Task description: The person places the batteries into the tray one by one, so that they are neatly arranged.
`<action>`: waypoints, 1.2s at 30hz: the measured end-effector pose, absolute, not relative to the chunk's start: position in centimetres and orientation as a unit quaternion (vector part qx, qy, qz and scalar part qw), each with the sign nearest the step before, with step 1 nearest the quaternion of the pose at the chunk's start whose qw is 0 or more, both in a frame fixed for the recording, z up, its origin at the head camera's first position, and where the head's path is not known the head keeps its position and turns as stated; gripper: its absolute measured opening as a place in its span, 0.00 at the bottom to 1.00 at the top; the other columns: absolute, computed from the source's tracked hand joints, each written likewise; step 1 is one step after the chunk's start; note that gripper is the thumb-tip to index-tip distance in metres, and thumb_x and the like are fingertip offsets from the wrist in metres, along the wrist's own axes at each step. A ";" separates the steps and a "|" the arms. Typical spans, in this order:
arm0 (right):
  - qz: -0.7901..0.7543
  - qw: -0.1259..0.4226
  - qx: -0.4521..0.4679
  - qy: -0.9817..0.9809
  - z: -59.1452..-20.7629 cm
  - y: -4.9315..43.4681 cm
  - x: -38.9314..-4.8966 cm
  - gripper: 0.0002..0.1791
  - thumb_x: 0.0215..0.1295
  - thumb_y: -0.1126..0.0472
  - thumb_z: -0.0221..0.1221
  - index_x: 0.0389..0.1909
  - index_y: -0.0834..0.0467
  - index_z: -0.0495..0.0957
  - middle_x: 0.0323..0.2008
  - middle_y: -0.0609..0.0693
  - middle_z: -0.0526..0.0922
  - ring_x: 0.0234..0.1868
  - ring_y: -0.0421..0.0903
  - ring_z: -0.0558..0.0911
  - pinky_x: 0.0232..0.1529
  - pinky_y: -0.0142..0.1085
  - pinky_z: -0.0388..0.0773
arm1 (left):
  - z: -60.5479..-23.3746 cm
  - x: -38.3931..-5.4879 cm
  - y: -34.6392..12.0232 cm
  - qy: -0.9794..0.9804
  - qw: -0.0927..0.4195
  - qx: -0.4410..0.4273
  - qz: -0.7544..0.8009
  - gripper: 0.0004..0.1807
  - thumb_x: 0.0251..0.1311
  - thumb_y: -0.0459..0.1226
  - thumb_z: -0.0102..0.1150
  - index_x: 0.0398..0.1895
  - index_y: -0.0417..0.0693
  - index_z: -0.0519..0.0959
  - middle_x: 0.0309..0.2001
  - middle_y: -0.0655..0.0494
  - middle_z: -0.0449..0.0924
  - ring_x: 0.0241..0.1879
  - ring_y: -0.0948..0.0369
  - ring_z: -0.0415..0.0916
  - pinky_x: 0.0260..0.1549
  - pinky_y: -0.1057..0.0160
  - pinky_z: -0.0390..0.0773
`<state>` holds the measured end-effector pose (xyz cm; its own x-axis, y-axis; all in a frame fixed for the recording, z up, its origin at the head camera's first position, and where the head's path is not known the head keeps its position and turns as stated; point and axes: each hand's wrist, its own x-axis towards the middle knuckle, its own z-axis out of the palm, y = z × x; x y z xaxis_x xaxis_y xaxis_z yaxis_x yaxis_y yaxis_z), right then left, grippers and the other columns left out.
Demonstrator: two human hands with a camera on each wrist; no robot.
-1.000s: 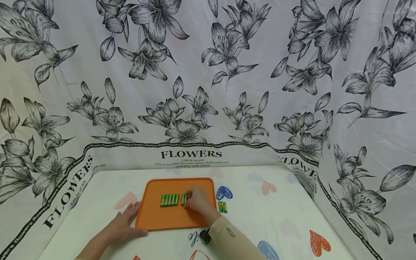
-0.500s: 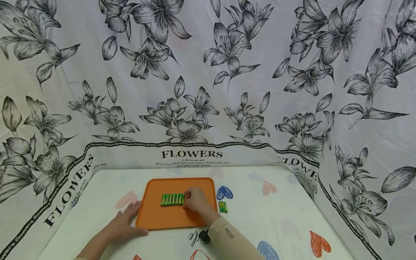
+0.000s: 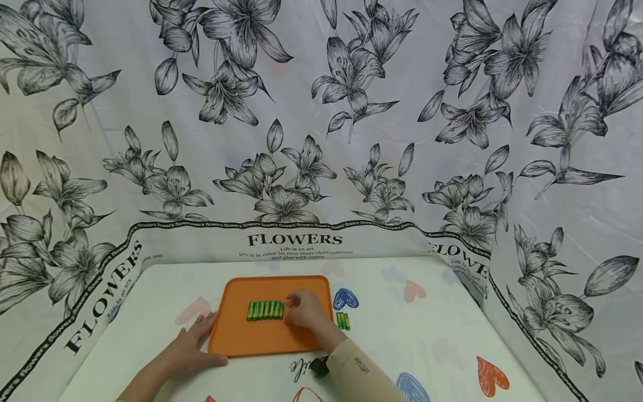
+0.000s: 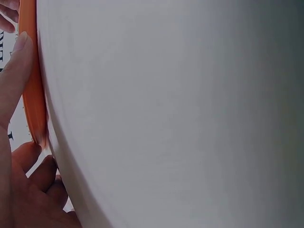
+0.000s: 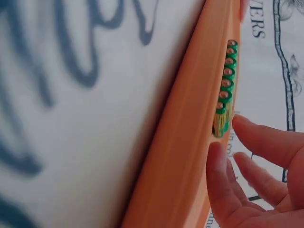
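Observation:
A row of several green AA-type batteries (image 3: pixel 265 310) lies side by side on the orange tray (image 3: pixel 271 340). My right hand (image 3: pixel 305 311) is at the right end of this row. In the right wrist view its thumb and forefinger are spread, fingertips close to the end battery (image 5: pixel 219 118), with nothing between them. My left hand (image 3: pixel 190 347) touches the tray's front left corner, thumb along the front rim and fingers at the left side. The left wrist view shows the thumb (image 4: pixel 21 61) against the orange rim (image 4: pixel 33 95).
A small group of green batteries (image 3: pixel 343 320) lies on the white heart-print tablecloth (image 3: pixel 402 335), just right of the tray. A small black object (image 3: pixel 319 367) shows beside the right sleeve. Floral curtain (image 3: pixel 281 167) stands behind and at both sides.
The batteries that stood apart under my right hand have moved left and closed up with the row. My right fingers have since parted from them. The left hand has stayed in place.

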<state>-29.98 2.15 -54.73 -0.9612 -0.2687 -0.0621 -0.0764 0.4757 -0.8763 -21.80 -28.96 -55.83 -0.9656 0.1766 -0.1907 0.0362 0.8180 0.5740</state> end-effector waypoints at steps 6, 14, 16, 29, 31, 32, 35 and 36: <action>-0.531 0.095 -0.119 0.834 -54.8 3.7 -30.0 0.26 0.55 0.73 0.69 0.57 0.65 0.79 0.48 0.57 0.83 0.43 0.47 0.83 0.35 0.36 0.85 | -55.9 -21.7 -29.0 0.945 0.117 0.056 0.299 0.68 0.40 0.61 0.78 0.79 0.37 0.53 0.78 0.33 0.50 0.77 0.32 0.40 0.69 0.24 0.39; -0.513 0.074 -0.111 0.848 -53.9 6.1 -29.2 0.27 0.58 0.68 0.71 0.60 0.61 0.79 0.53 0.59 0.82 0.50 0.54 0.84 0.39 0.38 0.87 | -55.9 -21.9 -29.0 0.946 0.123 0.050 0.296 0.69 0.39 0.62 0.77 0.79 0.37 0.53 0.78 0.33 0.51 0.77 0.33 0.40 0.69 0.24 0.39; -0.512 0.074 -0.113 0.848 -53.6 6.8 -29.0 0.27 0.58 0.68 0.70 0.61 0.61 0.78 0.54 0.60 0.82 0.50 0.54 0.83 0.37 0.39 0.87 | -55.9 -21.9 -29.0 0.946 0.126 0.049 0.294 0.69 0.39 0.62 0.77 0.79 0.37 0.53 0.78 0.33 0.50 0.77 0.32 0.39 0.69 0.24 0.39; -0.470 0.039 -0.118 0.874 -51.9 11.7 -28.2 0.28 0.59 0.66 0.70 0.62 0.62 0.77 0.54 0.62 0.81 0.49 0.55 0.83 0.41 0.42 0.86 | -55.8 -22.0 -28.9 0.947 0.128 0.051 0.289 0.68 0.41 0.61 0.77 0.79 0.37 0.53 0.78 0.33 0.51 0.77 0.32 0.39 0.69 0.23 0.38; -0.467 0.040 -0.110 0.876 -52.0 12.3 -28.3 0.29 0.59 0.65 0.70 0.62 0.62 0.77 0.52 0.61 0.82 0.48 0.54 0.82 0.41 0.42 0.85 | -55.8 -22.0 -28.9 0.947 0.128 0.051 0.289 0.68 0.41 0.62 0.77 0.79 0.37 0.53 0.78 0.33 0.51 0.77 0.32 0.39 0.69 0.23 0.38; -0.467 0.042 -0.103 0.877 -52.0 12.7 -28.3 0.29 0.59 0.65 0.71 0.63 0.62 0.77 0.52 0.60 0.82 0.47 0.53 0.82 0.41 0.42 0.85 | -55.8 -22.0 -28.9 0.947 0.126 0.052 0.290 0.68 0.40 0.62 0.77 0.79 0.37 0.53 0.78 0.33 0.51 0.77 0.32 0.39 0.69 0.23 0.38; -0.467 0.051 -0.083 0.879 -52.3 13.6 -28.4 0.30 0.58 0.65 0.71 0.63 0.61 0.77 0.53 0.59 0.82 0.47 0.52 0.82 0.43 0.43 0.86 | -55.8 -22.0 -28.9 0.948 0.125 0.052 0.289 0.68 0.40 0.62 0.77 0.79 0.36 0.53 0.78 0.33 0.51 0.77 0.32 0.40 0.69 0.23 0.39; -0.464 0.055 -0.077 0.881 -52.4 14.0 -28.5 0.30 0.57 0.65 0.71 0.63 0.61 0.77 0.53 0.59 0.83 0.47 0.51 0.82 0.45 0.43 0.86 | -55.8 -22.1 -28.9 0.948 0.126 0.052 0.288 0.68 0.40 0.62 0.77 0.78 0.36 0.53 0.78 0.33 0.51 0.77 0.32 0.40 0.69 0.23 0.39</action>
<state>-28.49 13.97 -52.37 -0.9820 -0.1869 -0.0262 -0.0839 0.5567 -0.8265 -22.06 -28.86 -55.81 -0.9630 0.1711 -0.2081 0.0264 0.8286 0.5591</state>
